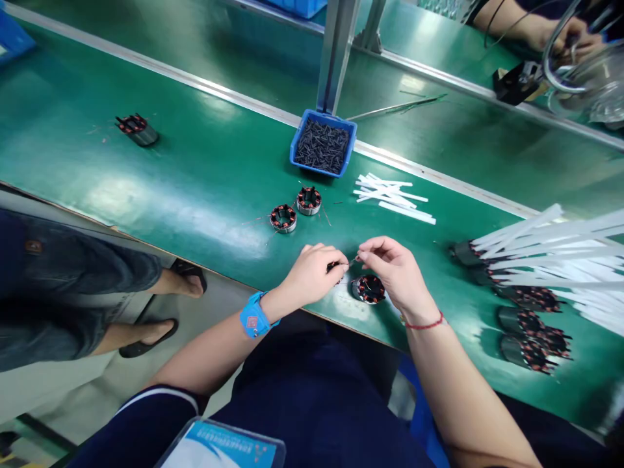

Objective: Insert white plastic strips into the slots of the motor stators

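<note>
My left hand (319,274) is closed in a pinch, with small black tubes (332,266) partly showing between thumb and fingers. Facing it, my right hand (392,268) pinches a thin wire (354,260) close to the left fingertips. Just below both hands a motor stator (369,290) with copper windings and black insulation stands on the green bench. Two more stators, one on the left (283,219) and one beside it (309,201), sit farther out with loose wire ends spread around them. Fingers hide part of what each hand holds.
A blue bin (295,156) of black tubes stands against the metal rail. White strips (390,193) lie to its right. Several stators (521,322), some bearing long white strips, crowd the right side. Another stator (139,130) sits far left. A person's hands (575,42) work across the bench.
</note>
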A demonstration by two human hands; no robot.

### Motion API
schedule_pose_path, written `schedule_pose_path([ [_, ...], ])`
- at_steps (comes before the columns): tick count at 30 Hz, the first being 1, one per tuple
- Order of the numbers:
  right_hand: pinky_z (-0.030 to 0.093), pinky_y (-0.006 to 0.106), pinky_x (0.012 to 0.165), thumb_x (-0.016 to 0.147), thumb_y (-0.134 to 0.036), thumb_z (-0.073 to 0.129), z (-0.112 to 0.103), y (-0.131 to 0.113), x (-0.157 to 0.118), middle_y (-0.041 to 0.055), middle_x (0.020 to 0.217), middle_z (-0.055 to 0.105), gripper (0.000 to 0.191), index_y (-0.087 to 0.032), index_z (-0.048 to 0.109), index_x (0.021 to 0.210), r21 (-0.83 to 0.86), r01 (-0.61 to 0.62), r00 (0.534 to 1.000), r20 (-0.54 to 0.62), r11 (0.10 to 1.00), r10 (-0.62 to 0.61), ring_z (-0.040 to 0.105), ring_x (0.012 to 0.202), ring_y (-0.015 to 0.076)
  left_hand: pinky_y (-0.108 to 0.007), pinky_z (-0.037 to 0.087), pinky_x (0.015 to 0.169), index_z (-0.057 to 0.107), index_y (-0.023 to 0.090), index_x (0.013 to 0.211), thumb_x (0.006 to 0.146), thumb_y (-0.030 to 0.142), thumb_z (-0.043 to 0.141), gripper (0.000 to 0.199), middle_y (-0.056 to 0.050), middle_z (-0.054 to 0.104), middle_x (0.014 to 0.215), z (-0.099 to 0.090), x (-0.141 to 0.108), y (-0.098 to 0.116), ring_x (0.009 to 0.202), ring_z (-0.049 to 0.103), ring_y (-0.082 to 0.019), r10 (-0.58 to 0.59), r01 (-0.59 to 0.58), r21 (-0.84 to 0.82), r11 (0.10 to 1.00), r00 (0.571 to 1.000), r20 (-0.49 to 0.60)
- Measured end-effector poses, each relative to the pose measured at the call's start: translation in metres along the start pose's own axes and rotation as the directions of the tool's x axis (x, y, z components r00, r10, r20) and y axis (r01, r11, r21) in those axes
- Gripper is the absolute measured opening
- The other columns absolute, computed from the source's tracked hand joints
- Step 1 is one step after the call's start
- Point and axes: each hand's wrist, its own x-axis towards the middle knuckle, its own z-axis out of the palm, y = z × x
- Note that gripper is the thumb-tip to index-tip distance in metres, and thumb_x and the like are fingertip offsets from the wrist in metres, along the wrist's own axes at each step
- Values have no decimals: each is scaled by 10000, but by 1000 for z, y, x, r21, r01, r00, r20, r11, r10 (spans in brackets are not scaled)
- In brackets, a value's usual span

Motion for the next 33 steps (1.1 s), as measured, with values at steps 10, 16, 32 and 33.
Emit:
schedule_pose_path([
  [10,503,265,707,756,-239,674,4,7,-6,-6,777,643,99,-201,615,827,23,81,994,-78,996,-79,642,730,127,-299,365,779,642,202,764,847,179,507,160,31,659,753,1,1,2,781,535,-152,-7,6,-20,1000,1000,-21],
  [16,494,261,683,773,-239,648,4,9,-5,1,792,644,95,-199,612,851,-37,91,995,-34,995,-92,626,734,128,-303,359,768,636,198,736,841,176,500,173,31,654,740,1,2,3,763,527,-152,-26,25,-15,1000,1000,-11],
  [32,464,299,712,849,-282,559,-6,-1,-10,15,830,695,114,-226,655,876,-546,226,974,130,807,-185,628,749,170,-311,361,780,662,205,730,838,184,483,210,28,668,755,2,3,4,779,539,-153,-33,33,0,999,999,-10],
  [33,457,293,703,852,-272,553,-6,-2,-10,13,818,692,111,-226,652,867,-576,251,968,148,778,-203,623,740,168,-311,360,779,660,206,729,838,182,483,210,30,666,751,2,3,4,777,537,-152,-35,35,-1,999,999,-12],
])
